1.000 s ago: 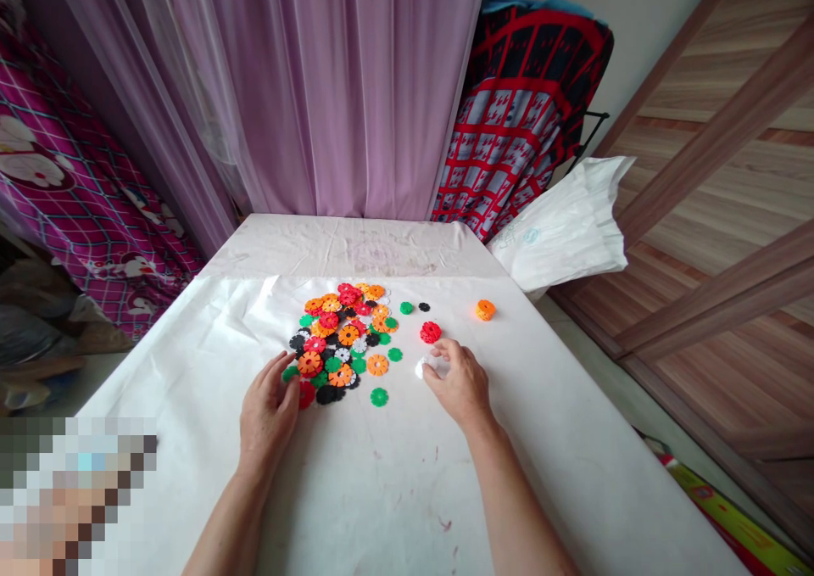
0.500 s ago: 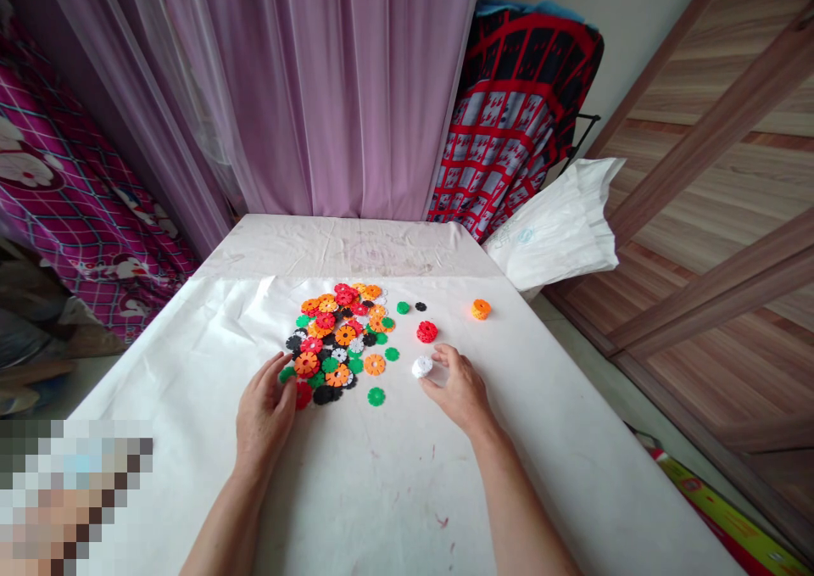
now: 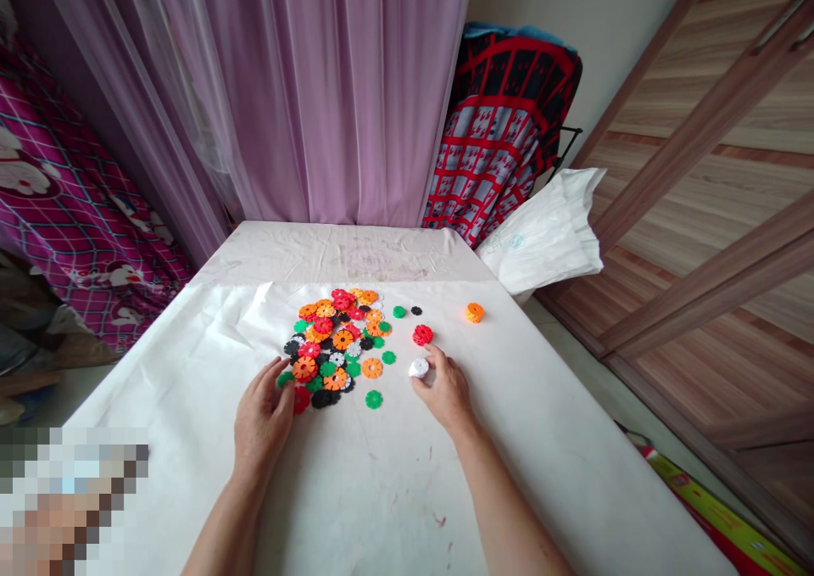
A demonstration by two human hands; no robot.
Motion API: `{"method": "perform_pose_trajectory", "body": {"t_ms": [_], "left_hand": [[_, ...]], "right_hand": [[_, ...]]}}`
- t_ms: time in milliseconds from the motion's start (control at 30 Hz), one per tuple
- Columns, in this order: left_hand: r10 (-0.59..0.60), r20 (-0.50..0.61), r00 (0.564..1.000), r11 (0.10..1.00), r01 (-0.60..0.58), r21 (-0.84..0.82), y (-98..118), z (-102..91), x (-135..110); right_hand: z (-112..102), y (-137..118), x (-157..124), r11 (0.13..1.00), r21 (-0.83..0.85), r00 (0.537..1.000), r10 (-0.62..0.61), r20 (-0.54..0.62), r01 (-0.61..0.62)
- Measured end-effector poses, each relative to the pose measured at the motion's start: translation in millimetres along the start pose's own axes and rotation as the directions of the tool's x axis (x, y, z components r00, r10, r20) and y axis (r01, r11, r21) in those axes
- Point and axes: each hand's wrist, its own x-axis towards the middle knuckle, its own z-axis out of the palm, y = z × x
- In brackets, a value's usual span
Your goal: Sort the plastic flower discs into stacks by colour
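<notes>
Discs (image 3: 344, 333) lie heaped on the table (image 3: 343, 491); the bag (image 3: 540, 232) hides its inside.

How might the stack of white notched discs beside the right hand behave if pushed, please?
The stack of white notched discs would probably slide before tipping, since it looks squat. Its layers may shift apart, as no fastening shows. The discs are likely stiff and light: those in the multicoloured disc pile look thin and unbent.

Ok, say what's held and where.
Right hand: thumb at the near side of the white plastic disc stack; grip can't be told. Left hand: no visible hold.
</notes>
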Motion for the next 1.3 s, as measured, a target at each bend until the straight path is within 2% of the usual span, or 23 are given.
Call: {"method": "perform_pose_trajectory", "body": {"t_ms": [200, 633, 900, 1000, 1167, 1233, 1300], "left_hand": [[-0.004, -0.009, 1.0, 1.0, 0.004, 0.008, -0.4, -1.1, 0.3], [0.037, -0.031, 0.999, 0.999, -0.037, -0.012, -6.3, 4.0, 1.6], [0.026, -0.034, 0.999, 0.998, -0.028, -0.056, -6.1, 5.7, 1.8], [0.019, -0.032, 0.999, 0.998, -0.02, -0.056, -5.8, 5.8, 1.3], [0.018, -0.023, 1.0, 0.998, -0.019, -0.056, -4.4, 4.3, 1.2], [0.022, -0.021, 1.0, 0.998, -0.024, -0.056, -3.7, 3.9, 1.2], [0.031, -0.022, 0.999, 0.998, -0.033, -0.054, -3.2, 4.1, 0.9]], "right_hand": [[0.0, -1.3, -0.3, 1.0, -0.026, 1.0, -0.013, 0.007, 0.013], [6.9, 8.4, -3.8, 0.997, -0.023, 0.995, -0.076, -0.067, 0.075], [-4.0, 13.0, -2.5, 0.99, 0.078, 0.963, -0.096, -0.252, 0.119], [-7.8, 14.7, 1.4, 0.989, 0.136, 0.969, -0.029, -0.247, 0.064], [-12.6, 22.2, 3.8, 0.965, 0.227, 0.964, 0.18, -0.198, -0.134], [-14.7, 20.5, 2.5, 0.964, 0.231, 0.961, 0.183, -0.206, -0.134], [-15.7, 11.7, 2.4, 0.973, 0.22, 0.965, 0.118, -0.235, -0.065]]}}
